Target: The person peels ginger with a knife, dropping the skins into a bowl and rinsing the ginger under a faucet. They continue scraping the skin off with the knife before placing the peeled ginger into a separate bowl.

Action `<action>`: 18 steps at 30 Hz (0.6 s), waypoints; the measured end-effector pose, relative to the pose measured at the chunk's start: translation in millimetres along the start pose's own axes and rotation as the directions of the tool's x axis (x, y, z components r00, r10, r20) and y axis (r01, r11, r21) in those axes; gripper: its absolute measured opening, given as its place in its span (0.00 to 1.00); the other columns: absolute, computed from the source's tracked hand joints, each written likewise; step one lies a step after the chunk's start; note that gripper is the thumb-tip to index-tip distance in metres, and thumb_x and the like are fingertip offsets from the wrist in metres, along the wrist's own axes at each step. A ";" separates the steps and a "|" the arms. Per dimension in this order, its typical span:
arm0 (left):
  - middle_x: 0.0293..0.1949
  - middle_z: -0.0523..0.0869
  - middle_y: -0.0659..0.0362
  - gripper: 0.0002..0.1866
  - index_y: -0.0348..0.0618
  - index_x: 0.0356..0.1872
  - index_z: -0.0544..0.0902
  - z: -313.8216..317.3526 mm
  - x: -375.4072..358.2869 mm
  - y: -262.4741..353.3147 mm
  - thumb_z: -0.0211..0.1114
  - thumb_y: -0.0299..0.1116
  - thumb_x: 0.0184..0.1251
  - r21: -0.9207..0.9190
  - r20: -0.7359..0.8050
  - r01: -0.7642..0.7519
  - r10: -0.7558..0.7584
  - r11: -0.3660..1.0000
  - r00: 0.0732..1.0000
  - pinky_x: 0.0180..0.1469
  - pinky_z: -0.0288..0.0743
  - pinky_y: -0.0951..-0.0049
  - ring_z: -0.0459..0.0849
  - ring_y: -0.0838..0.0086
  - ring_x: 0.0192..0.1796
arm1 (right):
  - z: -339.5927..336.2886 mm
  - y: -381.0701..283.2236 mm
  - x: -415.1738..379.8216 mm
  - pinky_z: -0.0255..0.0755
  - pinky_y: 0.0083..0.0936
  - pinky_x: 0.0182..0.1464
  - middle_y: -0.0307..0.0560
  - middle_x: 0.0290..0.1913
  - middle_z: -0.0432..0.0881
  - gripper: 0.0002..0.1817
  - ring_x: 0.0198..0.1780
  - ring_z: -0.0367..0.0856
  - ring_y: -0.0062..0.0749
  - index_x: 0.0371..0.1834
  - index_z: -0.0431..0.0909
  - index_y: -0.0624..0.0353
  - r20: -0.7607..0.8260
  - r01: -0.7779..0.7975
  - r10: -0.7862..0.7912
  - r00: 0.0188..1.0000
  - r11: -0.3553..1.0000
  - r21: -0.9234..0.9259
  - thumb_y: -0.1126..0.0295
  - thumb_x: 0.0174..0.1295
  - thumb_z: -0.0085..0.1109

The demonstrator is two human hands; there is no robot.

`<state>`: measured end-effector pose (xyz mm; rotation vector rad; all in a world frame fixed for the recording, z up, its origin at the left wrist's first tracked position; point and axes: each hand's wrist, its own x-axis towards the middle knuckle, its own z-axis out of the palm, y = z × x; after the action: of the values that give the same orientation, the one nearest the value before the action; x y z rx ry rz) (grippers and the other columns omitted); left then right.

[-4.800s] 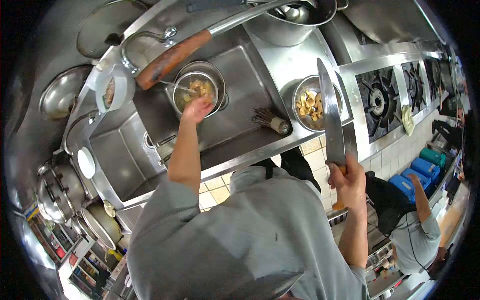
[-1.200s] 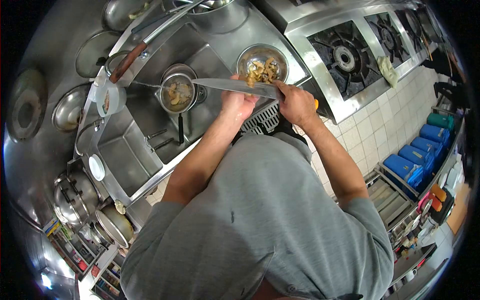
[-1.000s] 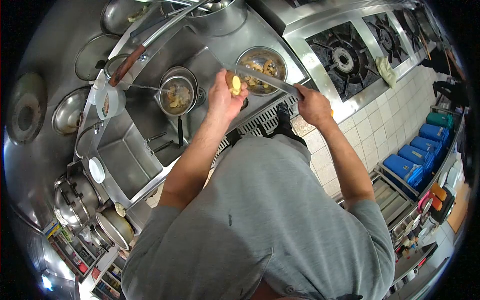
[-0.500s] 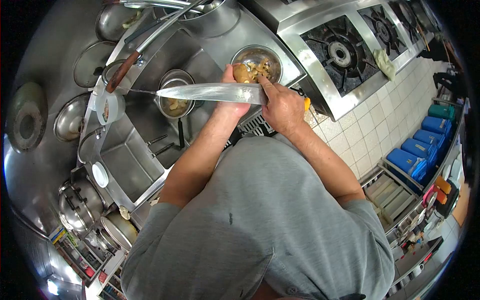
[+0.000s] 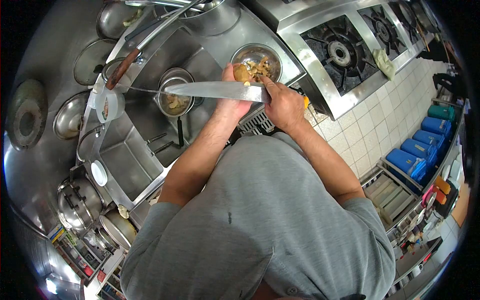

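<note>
A large knife point(image 5: 215, 91) with a broad blade is in my right hand point(image 5: 285, 106), its handle hidden by the fingers. The blade points left and passes across my left hand point(image 5: 231, 102), which is closed on a brown potato point(image 5: 242, 73). A small pale piece shows at the blade's upper edge, against the potato. Just beyond my hands, a steel bowl point(image 5: 276, 53) holds peelings. To the left, a strainer or small pan point(image 5: 172, 113) with a black handle has pale pieces in it.
The steel sink point(image 5: 131, 157) lies at the left, with a long wooden-handled tool point(image 5: 122, 69) above it. A white container point(image 5: 111, 106) hangs near the tap. Gas burners point(image 5: 340, 53) stand at the upper right. Blue bins point(image 5: 406, 161) are farther right.
The knife blade has tilted and shifted slightly up against the potato, and a pale piece now shows at its edge. The potato has turned slightly in my left hand.
</note>
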<state>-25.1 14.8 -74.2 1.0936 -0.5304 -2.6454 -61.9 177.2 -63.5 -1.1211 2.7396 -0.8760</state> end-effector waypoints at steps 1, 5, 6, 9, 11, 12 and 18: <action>0.34 0.81 0.61 0.17 0.49 0.53 0.77 -1.4 -0.4 -0.2 0.49 0.50 0.87 0.000 0.000 0.000 0.000 1.000 1.000 0.37 0.78 0.67 0.80 0.71 0.35 | 2.4 5.6 -0.2 0.83 0.41 0.38 0.48 0.37 0.88 0.34 0.35 0.88 0.47 0.67 0.81 0.52 0.000 0.000 0.000 1.000 1.000 0.000 0.73 0.50 0.68; 0.33 0.80 0.62 0.17 0.49 0.51 0.79 -9.9 -12.5 3.8 0.52 0.50 0.85 0.036 -0.026 -0.001 0.002 0.999 1.000 0.30 0.70 0.68 0.77 0.71 0.33 | 4.8 30.8 -1.9 0.83 0.41 0.40 0.50 0.36 0.88 0.29 0.37 0.89 0.49 0.66 0.82 0.52 0.014 -0.038 0.039 0.999 0.999 -0.034 0.73 0.57 0.64; 0.32 0.79 0.61 0.17 0.48 0.49 0.79 -16.2 -13.6 7.1 0.53 0.51 0.85 0.065 0.078 -0.002 -0.003 0.998 0.997 0.28 0.67 0.69 0.76 0.71 0.33 | 4.1 35.3 -1.9 0.83 0.42 0.41 0.51 0.37 0.88 0.28 0.38 0.89 0.49 0.66 0.82 0.51 0.031 -0.059 0.061 0.998 0.997 -0.054 0.72 0.59 0.63; 0.31 0.79 0.60 0.18 0.48 0.49 0.79 -19.7 -21.4 17.1 0.54 0.53 0.84 0.108 0.080 0.055 -0.063 0.993 0.995 0.27 0.63 0.70 0.76 0.72 0.32 | 6.3 66.0 -3.3 0.83 0.46 0.47 0.54 0.43 0.90 0.26 0.44 0.89 0.52 0.66 0.82 0.48 0.102 -0.180 0.187 0.977 0.981 -0.077 0.70 0.62 0.61; 0.32 0.80 0.59 0.19 0.49 0.48 0.79 -10.4 -27.9 24.6 0.54 0.54 0.84 0.123 0.106 0.028 -0.041 0.992 0.994 0.26 0.64 0.72 0.76 0.72 0.32 | -0.1 78.9 -3.3 0.83 0.47 0.51 0.56 0.45 0.89 0.30 0.47 0.89 0.53 0.70 0.79 0.47 0.149 -0.236 0.254 0.956 0.963 -0.127 0.69 0.60 0.60; 0.33 0.81 0.59 0.19 0.49 0.48 0.79 -7.5 -28.9 26.3 0.54 0.54 0.84 0.201 0.064 -0.005 -0.008 0.980 0.998 0.27 0.65 0.72 0.77 0.72 0.32 | -6.2 78.9 -4.1 0.82 0.47 0.53 0.59 0.46 0.89 0.30 0.48 0.89 0.53 0.70 0.79 0.46 0.189 -0.268 0.282 0.940 0.958 -0.099 0.70 0.60 0.59; 0.34 0.83 0.60 0.19 0.51 0.48 0.80 -19.4 -4.7 18.2 0.54 0.55 0.84 0.362 0.025 -0.015 0.007 0.932 1.000 0.30 0.69 0.72 0.79 0.72 0.34 | -15.0 37.7 3.6 0.82 0.47 0.51 0.57 0.44 0.89 0.30 0.47 0.89 0.53 0.69 0.80 0.48 0.157 -0.255 0.253 0.955 0.967 -0.008 0.70 0.59 0.61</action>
<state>-6.6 -4.8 -76.4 1.1485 -1.0601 -2.6158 -92.0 203.8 -70.0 -0.7741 2.6646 -0.7356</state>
